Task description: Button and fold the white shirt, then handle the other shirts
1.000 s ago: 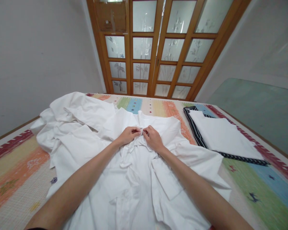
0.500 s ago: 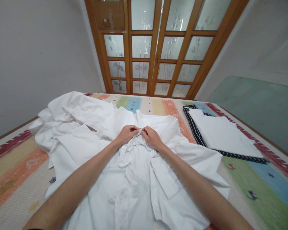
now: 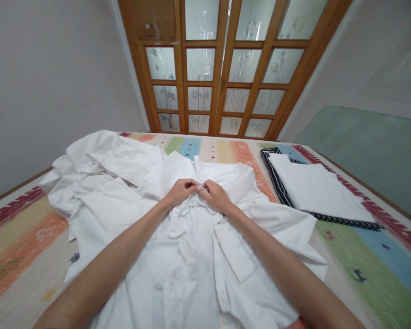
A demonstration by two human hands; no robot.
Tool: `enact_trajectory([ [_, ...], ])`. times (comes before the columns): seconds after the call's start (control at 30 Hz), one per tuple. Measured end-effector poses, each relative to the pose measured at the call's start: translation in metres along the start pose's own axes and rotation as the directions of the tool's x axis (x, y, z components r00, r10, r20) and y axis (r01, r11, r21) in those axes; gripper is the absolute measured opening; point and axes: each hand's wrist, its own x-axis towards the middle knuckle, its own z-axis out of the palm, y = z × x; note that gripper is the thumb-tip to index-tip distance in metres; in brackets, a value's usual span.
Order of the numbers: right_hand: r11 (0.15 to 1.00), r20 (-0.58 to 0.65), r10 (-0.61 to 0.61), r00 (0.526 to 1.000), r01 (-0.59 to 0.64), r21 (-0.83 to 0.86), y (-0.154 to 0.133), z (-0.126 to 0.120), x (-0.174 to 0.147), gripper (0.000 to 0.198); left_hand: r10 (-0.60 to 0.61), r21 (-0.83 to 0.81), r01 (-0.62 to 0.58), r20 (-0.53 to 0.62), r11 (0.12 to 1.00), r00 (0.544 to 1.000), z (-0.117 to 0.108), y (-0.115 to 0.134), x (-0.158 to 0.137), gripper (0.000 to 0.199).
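A white shirt (image 3: 198, 237) lies spread out in front of me, its front and a chest pocket facing up. My left hand (image 3: 182, 192) pinches the cloth near the collar. Close beside it, my right hand (image 3: 213, 193) pinches the facing edge at the same spot, so the fingertips of both hands nearly touch. The small part between the fingers, perhaps a button, is too hidden to make out. Both forearms rest across the shirt's body.
More crumpled white cloth (image 3: 113, 160) lies at the left. Folded white and black striped clothes (image 3: 324, 187) lie at the right. Beneath is a colourful patterned cover (image 3: 366, 269). Beyond stand wooden glazed doors (image 3: 222, 77), with grey walls (image 3: 55, 82) on either side.
My right fingers have shifted slightly down and left over the cloth at the collar, covering more of it. The view has tilted a little; the garments stay in place.
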Motion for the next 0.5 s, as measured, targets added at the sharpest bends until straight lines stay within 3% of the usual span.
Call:
enact_trajectory([
  [0.33,0.997,0.007,-0.008,1.000,0.009,-0.071,-0.0007,0.0022,-0.0008,0.007,0.042,0.120,-0.040,-0.015,0.992,0.999,0.0027,0.0071,-0.0044,0.027],
  [0.5,0.999,-0.031,-0.038,0.999,0.037,-0.039,-0.0004,0.0028,-0.0016,0.013,0.010,0.054,-0.009,0.000,0.998,1.000,0.0011,0.0057,-0.0026,0.028],
])
